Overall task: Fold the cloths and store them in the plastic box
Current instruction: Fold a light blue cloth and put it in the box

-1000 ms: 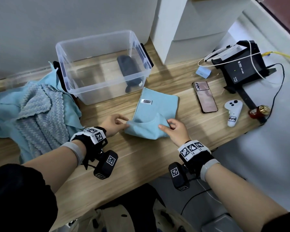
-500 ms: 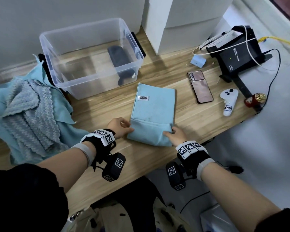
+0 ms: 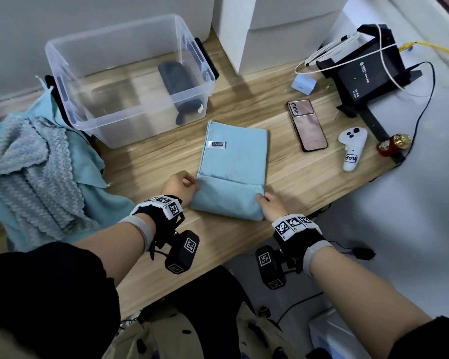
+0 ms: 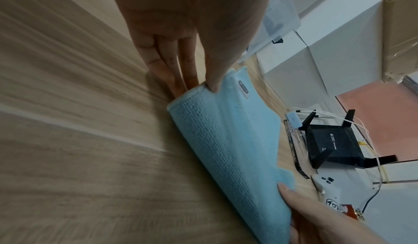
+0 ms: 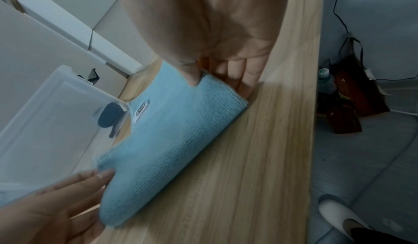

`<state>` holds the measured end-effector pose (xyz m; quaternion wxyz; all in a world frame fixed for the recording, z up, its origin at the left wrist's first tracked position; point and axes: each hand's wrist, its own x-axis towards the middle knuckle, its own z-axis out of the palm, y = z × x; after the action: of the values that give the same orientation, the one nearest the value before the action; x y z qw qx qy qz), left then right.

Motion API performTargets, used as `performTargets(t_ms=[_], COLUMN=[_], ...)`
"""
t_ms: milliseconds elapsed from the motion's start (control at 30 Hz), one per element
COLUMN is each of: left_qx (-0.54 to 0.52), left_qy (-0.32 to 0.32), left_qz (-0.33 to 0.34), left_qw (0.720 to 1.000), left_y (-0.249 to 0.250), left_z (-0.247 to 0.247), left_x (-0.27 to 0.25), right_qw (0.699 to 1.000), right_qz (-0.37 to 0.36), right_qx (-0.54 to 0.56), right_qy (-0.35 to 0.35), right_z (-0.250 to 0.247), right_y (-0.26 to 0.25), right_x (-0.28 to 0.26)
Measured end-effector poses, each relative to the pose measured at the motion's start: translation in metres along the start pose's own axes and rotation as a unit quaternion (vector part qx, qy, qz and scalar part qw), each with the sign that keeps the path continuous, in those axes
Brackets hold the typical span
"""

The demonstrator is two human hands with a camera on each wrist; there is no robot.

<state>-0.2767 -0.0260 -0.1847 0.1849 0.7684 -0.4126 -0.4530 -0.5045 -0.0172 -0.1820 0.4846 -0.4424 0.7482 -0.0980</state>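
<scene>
Head view: a light blue cloth (image 3: 233, 172) lies on the wooden table (image 3: 151, 161), its near end turned up and over onto itself. The left hand (image 3: 180, 188) holds the left corner of that turned flap, and the right hand (image 3: 271, 206) holds the right corner. A small white label (image 3: 216, 144) sits near the cloth's far left corner. The clear plastic box (image 3: 130, 81) stands just beyond the cloth, apart from it, with a dark rolled cloth (image 3: 180, 86) inside against its right wall. A heap of unfolded cloths (image 3: 36, 172), pale blue and grey, lies at the left of the table, against the box. To the right lie a phone (image 3: 307, 125), a white controller (image 3: 351, 149) and a black router (image 3: 360, 73) with cables.

Left wrist view: the left hand (image 4: 187, 39) pinches the flap's corner, thumb on top and fingers (image 4: 172, 72) beneath, against the table. The cloth (image 4: 226, 140) runs away to the right hand (image 4: 321, 217), whose thumb lies on the far corner. The router (image 4: 332, 149) and controller (image 4: 325, 189) show beyond.

Right wrist view: the right hand (image 5: 214, 33) pinches its corner likewise, thumb above and fingers (image 5: 244, 76) below. The cloth (image 5: 172, 140) lies along the table (image 5: 271, 158) edge. The left hand (image 5: 56, 208) holds the opposite corner with fingers extended under the fold. The plastic box (image 5: 45, 122) stands just beside the cloth, the dark cloth (image 5: 108, 115) visible through its wall.
</scene>
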Motion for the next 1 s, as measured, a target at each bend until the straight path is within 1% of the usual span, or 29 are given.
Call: performTargets(t_ms=[67, 233, 267, 400, 500, 667, 800, 900, 1000], left_qx=[-0.027, -0.039, -0.041, -0.021, -0.018, -0.037, 0.033, 0.093, 0.152], left_qy=[-0.006, 0.005, -0.006, -0.082, -0.090, -0.097, -0.083, -0.072, -0.033], left_qz=[-0.001, -0.013, -0.018, -0.052, -0.055, -0.040, -0.013, -0.021, -0.035], left_qw=[1.000, 0.999, 0.999, 0.995, 0.994, 0.994, 0.996, 0.993, 0.987], left_y=[-0.001, 0.006, 0.007, 0.002, -0.002, -0.007, -0.005, 0.003, 0.010], left_z=[0.002, 0.007, 0.008, 0.009, 0.006, 0.003, 0.005, 0.003, -0.002], left_x=[0.003, 0.002, 0.001, 0.001, -0.003, -0.003, -0.001, -0.003, -0.006], right_qw=[1.000, 1.000, 1.000, 1.000, 1.000, 1.000, 1.000, 0.997, 0.993], right_qz=[0.001, 0.012, 0.013, 0.003, -0.005, 0.007, 0.016, 0.046, 0.062], right_qx=[0.002, -0.002, -0.001, 0.016, 0.016, -0.003, -0.022, -0.059, -0.100], right_qy=[0.001, -0.006, -0.005, -0.007, -0.013, -0.012, 0.006, 0.034, 0.032], right_z=[0.000, -0.002, -0.001, -0.002, -0.004, -0.005, -0.001, 0.000, -0.004], right_y=[-0.001, -0.002, -0.003, -0.004, -0.005, -0.005, -0.005, -0.008, -0.012], right_x=[0.002, 0.004, 0.004, 0.000, -0.004, 0.000, 0.006, 0.005, 0.004])
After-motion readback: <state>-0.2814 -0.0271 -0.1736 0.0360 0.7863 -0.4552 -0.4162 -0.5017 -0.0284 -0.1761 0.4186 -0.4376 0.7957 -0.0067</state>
